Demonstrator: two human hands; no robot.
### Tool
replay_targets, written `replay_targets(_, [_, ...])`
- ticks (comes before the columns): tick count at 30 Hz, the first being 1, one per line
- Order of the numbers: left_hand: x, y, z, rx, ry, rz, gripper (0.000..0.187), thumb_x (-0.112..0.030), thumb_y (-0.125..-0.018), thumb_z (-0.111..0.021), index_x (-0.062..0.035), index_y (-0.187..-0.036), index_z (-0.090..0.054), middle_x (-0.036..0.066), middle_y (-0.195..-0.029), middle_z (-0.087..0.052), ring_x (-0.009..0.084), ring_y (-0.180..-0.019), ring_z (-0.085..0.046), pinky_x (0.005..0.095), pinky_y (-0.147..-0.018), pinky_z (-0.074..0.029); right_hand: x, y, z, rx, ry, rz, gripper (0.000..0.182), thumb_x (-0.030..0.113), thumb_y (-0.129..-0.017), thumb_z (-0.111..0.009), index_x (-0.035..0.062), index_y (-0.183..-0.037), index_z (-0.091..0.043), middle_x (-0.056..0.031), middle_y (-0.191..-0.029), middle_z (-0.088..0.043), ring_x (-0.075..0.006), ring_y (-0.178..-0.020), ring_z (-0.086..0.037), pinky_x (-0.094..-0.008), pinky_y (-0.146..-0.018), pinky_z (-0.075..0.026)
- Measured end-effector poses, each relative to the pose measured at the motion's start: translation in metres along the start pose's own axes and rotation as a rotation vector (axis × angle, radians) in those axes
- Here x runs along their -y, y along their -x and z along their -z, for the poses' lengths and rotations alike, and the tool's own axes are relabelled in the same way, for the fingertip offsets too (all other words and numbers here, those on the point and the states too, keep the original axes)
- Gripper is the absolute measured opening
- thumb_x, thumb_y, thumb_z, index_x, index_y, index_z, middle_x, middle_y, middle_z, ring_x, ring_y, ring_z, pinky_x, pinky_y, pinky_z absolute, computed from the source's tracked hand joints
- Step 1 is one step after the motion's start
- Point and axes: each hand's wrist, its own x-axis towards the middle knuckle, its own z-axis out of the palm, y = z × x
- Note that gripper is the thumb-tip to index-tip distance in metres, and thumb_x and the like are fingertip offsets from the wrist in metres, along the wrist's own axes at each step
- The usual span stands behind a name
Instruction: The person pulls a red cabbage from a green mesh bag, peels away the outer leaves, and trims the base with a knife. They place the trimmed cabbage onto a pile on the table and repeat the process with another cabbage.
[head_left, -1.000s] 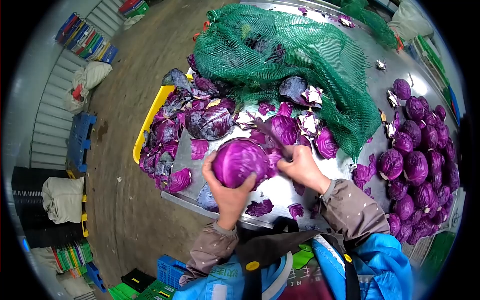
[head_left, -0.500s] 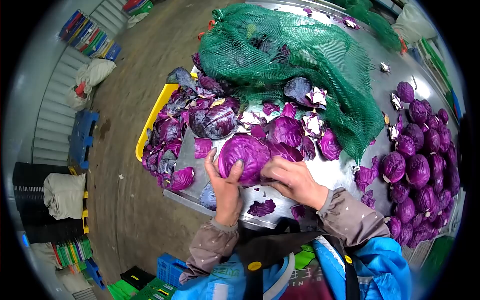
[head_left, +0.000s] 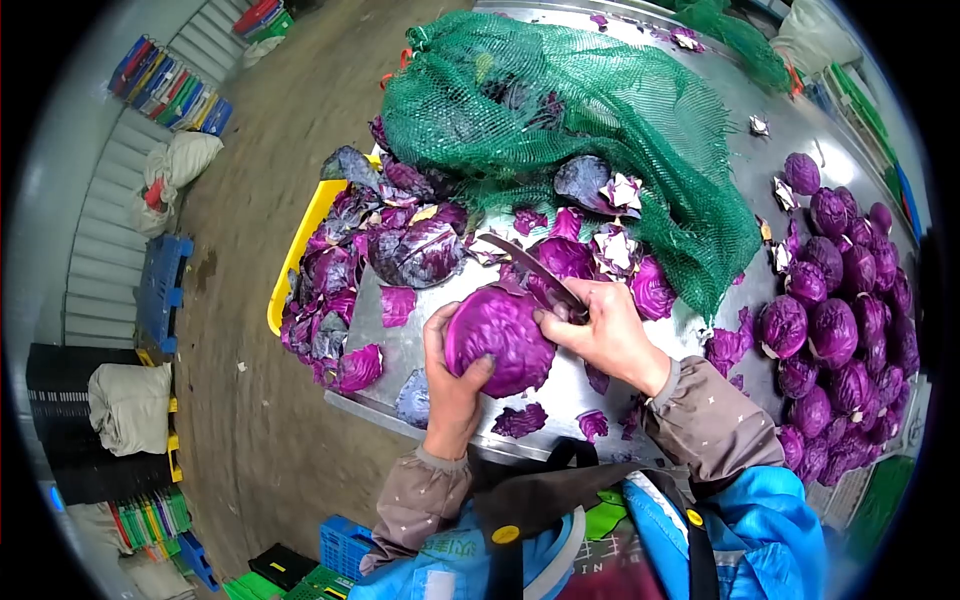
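A round red cabbage (head_left: 498,340) sits in my left hand (head_left: 455,385), the thumb on its near face and the fingers round its left side. My right hand (head_left: 610,335) grips a knife (head_left: 530,262) by the handle, the curved blade pointing up and left just beyond the cabbage. The right thumb touches or nearly touches the cabbage's right edge. Loose purple leaves (head_left: 520,420) and cut white stem ends (head_left: 614,248) lie about both hands on the metal table (head_left: 400,338).
A yellow crate (head_left: 305,235) heaped with trimmed leaves stands at the left table edge. A green mesh bag (head_left: 640,110) covers the far middle. Several trimmed cabbages (head_left: 833,332) are piled at the right. Blue pallets (head_left: 163,285) stand by the wall.
The knife's blade has come into view in my right hand, which has risen and turned. The cabbage has tilted and shifted slightly right in my left hand.
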Motion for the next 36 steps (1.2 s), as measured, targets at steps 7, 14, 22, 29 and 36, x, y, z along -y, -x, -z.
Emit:
replay_targets(7, [-0.003,0.002,0.006,0.074,-0.228,-0.121,0.083,-0.025,-0.063,-0.081,-0.0052,-0.129,-0.035,0.012,-0.122,-0.045,0.0221,-0.115,-0.046,0.0347,-0.100,-0.038,-0.042,-0.004,0.006,-0.044,0.094,-0.014,0.022,0.012,-0.072,-0.066,-0.0002,-0.091,-0.065,-0.0124,-0.055,-0.057,-0.0187,-0.047,-0.056,-0.0345,-0.050,-0.045])
replay_targets(14, [-0.003,-0.002,0.008,0.239,-0.241,-0.060,0.084,-0.017,-0.061,-0.077,-0.0055,-0.131,-0.033,0.014,-0.127,-0.045,0.0239,-0.120,-0.046,0.0352,-0.104,-0.036,-0.008,-0.003,0.016,0.044,0.039,0.270,0.047,0.026,-0.071,-0.075,-0.0007,-0.107,-0.061,-0.0154,-0.091,-0.061,-0.0250,-0.084,-0.061,-0.0354,-0.071,-0.048])
replay_targets(22, [-0.007,0.003,0.012,0.322,-0.093,0.033,0.098,-0.037,-0.061,-0.084,-0.0067,-0.135,-0.027,0.020,-0.134,-0.042,0.0280,-0.123,-0.044,0.0386,-0.105,-0.035,-0.001,0.000,0.013,0.002,0.102,0.310,0.018,0.010,-0.072,-0.066,-0.0017,-0.086,-0.064,-0.0162,-0.075,-0.060,-0.0319,-0.066,-0.061,-0.0390,-0.062,-0.049])
replay_targets(29, [0.032,-0.002,0.048,0.337,0.464,0.284,0.092,-0.056,-0.071,-0.068,-0.0134,-0.141,-0.025,0.019,-0.142,-0.034,0.0361,-0.131,-0.034,0.0568,-0.105,-0.031,-0.037,-0.002,0.034,-0.062,0.375,-0.056,0.034,0.017,-0.069,-0.067,-0.0014,-0.098,-0.062,-0.0198,-0.082,-0.062,-0.0352,-0.077,-0.062,-0.0421,-0.070,-0.047])
replay_targets(36, [0.033,0.003,0.015,0.375,1.369,0.598,0.062,-0.046,-0.089,-0.049,-0.0136,-0.139,-0.034,0.011,-0.145,-0.031,0.0386,-0.138,-0.017,0.0697,-0.106,-0.007,-0.012,0.006,0.022,-0.045,0.030,0.171,0.057,0.017,-0.070,-0.076,0.0036,-0.121,-0.053,-0.0149,-0.103,-0.060,-0.0276,-0.093,-0.062,-0.0362,-0.081,-0.048])
